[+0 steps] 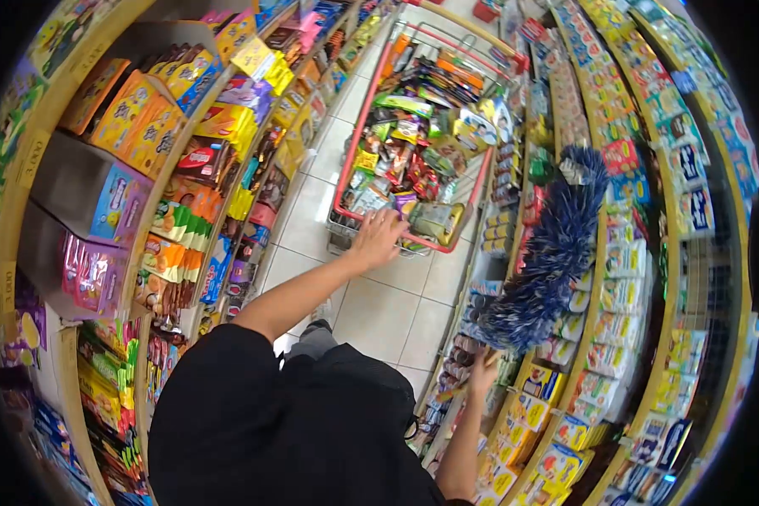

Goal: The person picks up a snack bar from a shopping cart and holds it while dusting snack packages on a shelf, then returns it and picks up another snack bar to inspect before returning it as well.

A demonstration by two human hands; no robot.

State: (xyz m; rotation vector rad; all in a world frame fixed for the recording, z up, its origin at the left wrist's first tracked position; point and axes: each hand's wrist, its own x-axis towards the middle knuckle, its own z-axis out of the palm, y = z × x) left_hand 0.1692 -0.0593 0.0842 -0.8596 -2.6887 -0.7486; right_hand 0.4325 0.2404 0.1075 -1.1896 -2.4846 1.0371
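A shopping cart (pixel 342 169) with a red rim stands ahead of me, filled with many colourful packets. My left hand (pixel 378 240) lies at the near edge of the cart, its fingers over the rim and near the packets inside. At the right, my right hand (pixel 482 371) is closed round the handle of a large blue and white fluffy duster (pixel 548 253). The duster's head extends up and away from that hand, against the shelves on the right.
Shelves (pixel 156 202) of sweets and snack packets rise close on the left. On the right, shelves (pixel 594 354) with small boxes and packets run along the aisle. Pale floor tiles (pixel 379 316) show between me and the cart.
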